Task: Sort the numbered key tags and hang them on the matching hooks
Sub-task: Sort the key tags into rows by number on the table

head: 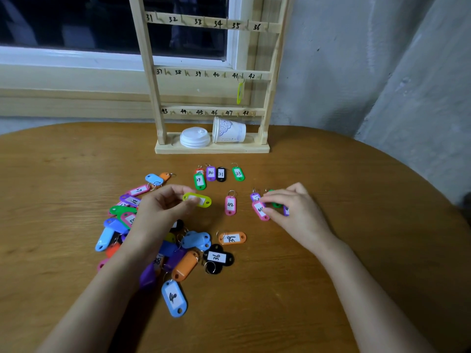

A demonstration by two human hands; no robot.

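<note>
L hand [163, 207] pinches yellow tag [201, 201] mid-table; R hand [293, 210] pinches pink tag [260, 211] at right grp. Tip: read no. first, lay face-up in order, rings toward rack [151, 80].

One rack [149, 72], one paper cup [230, 131], one hung tag [239, 94], two hands [163, 207] [295, 210]

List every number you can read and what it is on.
"31 32 33 34 35 36": top rail
"37 38 39 40 41 42": middle rail
"43 44 45 46 47 48": bottom rail
"30": purple tag
"31": upper black tag
"33": right green tag
"42": pink tag
"39": orange tag
"36": lower black tag
Held yellow tag, held pink tag, pile, cup: too blurred.
</note>
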